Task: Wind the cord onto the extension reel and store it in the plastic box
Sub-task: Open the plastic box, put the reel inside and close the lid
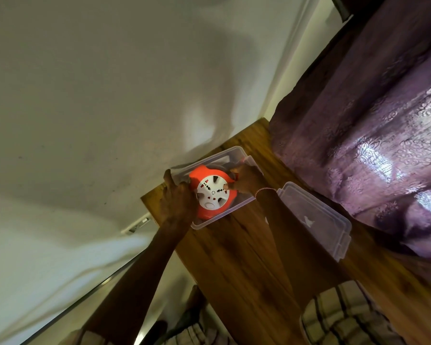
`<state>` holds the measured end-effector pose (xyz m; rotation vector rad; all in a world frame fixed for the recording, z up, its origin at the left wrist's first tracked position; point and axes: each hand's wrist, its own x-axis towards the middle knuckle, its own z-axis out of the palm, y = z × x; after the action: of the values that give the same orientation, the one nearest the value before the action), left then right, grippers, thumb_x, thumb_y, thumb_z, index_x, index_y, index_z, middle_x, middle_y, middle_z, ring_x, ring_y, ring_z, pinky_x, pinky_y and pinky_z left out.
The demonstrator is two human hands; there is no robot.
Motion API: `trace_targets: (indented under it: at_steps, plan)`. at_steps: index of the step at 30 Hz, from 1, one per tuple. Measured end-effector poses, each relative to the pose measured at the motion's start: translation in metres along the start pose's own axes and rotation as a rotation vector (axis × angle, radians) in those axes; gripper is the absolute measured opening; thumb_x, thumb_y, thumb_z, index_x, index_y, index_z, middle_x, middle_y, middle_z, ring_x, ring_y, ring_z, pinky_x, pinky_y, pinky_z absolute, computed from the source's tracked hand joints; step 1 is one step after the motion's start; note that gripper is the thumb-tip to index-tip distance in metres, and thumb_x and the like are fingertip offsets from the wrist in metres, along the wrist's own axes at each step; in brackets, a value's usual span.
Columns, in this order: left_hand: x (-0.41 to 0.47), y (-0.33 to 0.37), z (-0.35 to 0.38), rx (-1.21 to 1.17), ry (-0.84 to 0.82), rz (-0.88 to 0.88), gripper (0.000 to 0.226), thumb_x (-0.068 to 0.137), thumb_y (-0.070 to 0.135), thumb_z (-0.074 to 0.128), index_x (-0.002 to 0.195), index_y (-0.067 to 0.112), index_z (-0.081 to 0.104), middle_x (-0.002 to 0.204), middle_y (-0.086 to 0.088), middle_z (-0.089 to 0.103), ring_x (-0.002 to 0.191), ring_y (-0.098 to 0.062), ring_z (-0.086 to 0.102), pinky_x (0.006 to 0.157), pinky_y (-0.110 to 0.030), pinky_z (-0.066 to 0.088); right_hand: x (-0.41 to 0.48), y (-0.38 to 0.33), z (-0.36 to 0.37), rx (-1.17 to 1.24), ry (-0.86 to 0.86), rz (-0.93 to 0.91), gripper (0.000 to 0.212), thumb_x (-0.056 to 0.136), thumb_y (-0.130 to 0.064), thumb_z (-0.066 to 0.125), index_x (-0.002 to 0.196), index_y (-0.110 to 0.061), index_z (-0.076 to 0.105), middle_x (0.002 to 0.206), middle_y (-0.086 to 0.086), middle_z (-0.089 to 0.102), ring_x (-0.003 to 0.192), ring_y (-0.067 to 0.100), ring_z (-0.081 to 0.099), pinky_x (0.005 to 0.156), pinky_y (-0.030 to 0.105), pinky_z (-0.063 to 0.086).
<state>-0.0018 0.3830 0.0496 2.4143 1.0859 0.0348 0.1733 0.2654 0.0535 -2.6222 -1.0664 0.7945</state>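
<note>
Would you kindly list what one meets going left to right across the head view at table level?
Wall socket → left hand → reel in the box → right hand → lid → curtain.

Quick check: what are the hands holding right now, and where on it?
Both hold the extension reel in the plastic box: left hand on its left orange rim, right hand at its upper right edge, fingertips on the white face.
</note>
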Motion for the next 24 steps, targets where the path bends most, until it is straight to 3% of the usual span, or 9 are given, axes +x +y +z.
trace_targets:
  at_steps: [4, 6, 8, 12, 15, 17, 19, 21, 24]
  plan:
    - [-0.01, 0.0, -0.004, 0.053, 0.278, 0.009, 0.037, 0.09, 0.046, 0.066, 0.116, 0.019, 0.065, 0.158, -0.014, 0.032, 0.139, -0.04, 0.038, 0.1, -0.054, 0.046, -0.013, 0.011, -0.005, 0.057, 0.195, 0.019, 0.024, 0.097, -0.03, 0.06, 0.109, -0.013, 0.074, 0.11, 0.013, 0.073, 0.103, 0.032, 0.068, 0.088, 0.041, 0.055]
    - [-0.016, 0.005, -0.01, -0.02, 0.441, 0.071, 0.037, 0.087, 0.041, 0.07, 0.115, 0.017, 0.064, 0.149, -0.012, 0.041, 0.131, -0.033, 0.045, 0.091, -0.043, 0.046, -0.029, 0.024, -0.011, 0.236, 0.404, 0.049, 0.037, 0.097, -0.039, 0.049, 0.093, -0.012, 0.073, 0.09, 0.01, 0.072, 0.084, 0.03, 0.069, 0.076, 0.04, 0.056]
    - [-0.023, 0.016, -0.007, -0.18, 0.501, 0.279, 0.032, 0.086, 0.026, 0.072, 0.112, 0.009, 0.065, 0.133, -0.016, 0.054, 0.116, -0.031, 0.055, 0.084, -0.034, 0.052, -0.053, 0.045, -0.019, 0.378, 0.632, 0.106, 0.028, 0.1, -0.03, 0.053, 0.091, -0.013, 0.074, 0.084, 0.003, 0.074, 0.076, 0.022, 0.07, 0.07, 0.035, 0.057]
    - [-0.039, 0.05, 0.017, -0.395, 0.253, 0.607, 0.016, 0.092, 0.017, 0.058, 0.104, 0.011, 0.066, 0.11, -0.008, 0.066, 0.098, -0.023, 0.065, 0.075, -0.04, 0.059, -0.112, 0.096, -0.02, 0.37, 0.876, 0.418, 0.017, 0.096, -0.016, 0.061, 0.095, -0.007, 0.076, 0.092, 0.012, 0.077, 0.082, 0.027, 0.071, 0.068, 0.02, 0.044]
    - [-0.051, 0.082, 0.048, -0.442, -0.083, 0.735, 0.016, 0.093, 0.015, 0.06, 0.107, 0.013, 0.066, 0.104, -0.004, 0.069, 0.091, -0.017, 0.066, 0.076, -0.039, 0.057, -0.154, 0.138, 0.005, 0.325, 0.795, 0.657, 0.036, 0.09, -0.024, 0.051, 0.112, -0.002, 0.071, 0.11, 0.025, 0.072, 0.102, 0.042, 0.068, 0.083, 0.034, 0.047]
    - [-0.061, 0.096, 0.083, -0.249, -0.197, 0.817, 0.028, 0.094, 0.022, 0.061, 0.122, 0.016, 0.061, 0.12, -0.005, 0.065, 0.11, -0.017, 0.062, 0.095, -0.035, 0.054, -0.177, 0.162, 0.032, 0.294, 0.72, 0.822, 0.041, 0.09, -0.018, 0.06, 0.126, 0.0, 0.064, 0.127, 0.028, 0.064, 0.119, 0.044, 0.059, 0.098, 0.039, 0.041]
    - [-0.069, 0.104, 0.119, -0.076, -0.285, 0.725, 0.056, 0.094, 0.034, 0.062, 0.144, 0.017, 0.043, 0.143, -0.009, 0.051, 0.133, -0.026, 0.047, 0.109, -0.038, 0.042, -0.192, 0.18, 0.056, 0.345, 0.592, 0.977, 0.057, 0.088, -0.016, 0.064, 0.14, 0.002, 0.049, 0.139, 0.031, 0.053, 0.128, 0.047, 0.05, 0.106, 0.045, 0.039]
    - [-0.071, 0.112, 0.143, -0.087, -0.435, 0.545, 0.078, 0.091, 0.037, 0.064, 0.154, 0.017, 0.024, 0.155, -0.012, 0.035, 0.143, -0.032, 0.032, 0.115, -0.047, 0.034, -0.199, 0.19, 0.076, 0.38, 0.508, 0.979, 0.064, 0.086, -0.02, 0.064, 0.143, 0.001, 0.044, 0.138, 0.031, 0.055, 0.125, 0.049, 0.054, 0.104, 0.051, 0.045]
    - [-0.064, 0.126, 0.158, -0.186, -0.536, 0.401, 0.086, 0.09, 0.034, 0.066, 0.157, 0.018, 0.015, 0.159, -0.012, 0.029, 0.147, -0.032, 0.028, 0.116, -0.051, 0.034, -0.203, 0.19, 0.084, 0.32, 0.572, 0.918, 0.061, 0.082, -0.012, 0.066, 0.141, -0.003, 0.05, 0.132, 0.026, 0.063, 0.118, 0.046, 0.062, 0.098, 0.054, 0.054]
